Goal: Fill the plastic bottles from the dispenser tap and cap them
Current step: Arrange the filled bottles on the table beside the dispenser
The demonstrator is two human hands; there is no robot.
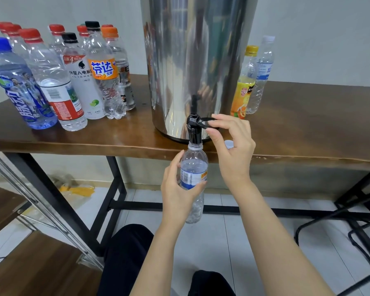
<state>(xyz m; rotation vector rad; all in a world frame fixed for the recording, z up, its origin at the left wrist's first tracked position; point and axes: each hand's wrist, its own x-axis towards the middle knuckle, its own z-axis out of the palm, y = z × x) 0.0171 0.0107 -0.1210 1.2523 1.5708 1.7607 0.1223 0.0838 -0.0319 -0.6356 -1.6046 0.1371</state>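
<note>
Head view looks down at a steel dispenser (pixel 197 60) which stands on the brown worktop (pixel 73 135), near its front edge. The black tap (pixel 194 133) hangs over this edge. The left hand (pixel 177 189) grips an open clear bottle (pixel 193 174) at its blue and white label, fingers and thumb curled round it, and holds it upright in the air before the worktop. The mouth of the bottle is directly under the spout and touches it or nearly touches it. The right hand (pixel 231 146) pinches the tap lever (pixel 203 122) between thumb and forefinger; the lever points to the right. How full the bottle is, I cannot tell. A small white cap (pixel 229 144) lies on the worktop, partly hidden behind the right hand. To the left of the dispenser stands a group of capped bottles (pixel 58 77), with red, black, orange and blue caps. To the right stand a yellow-capped bottle (pixel 242 88) and a white-capped bottle (pixel 263 71), close together.
</note>
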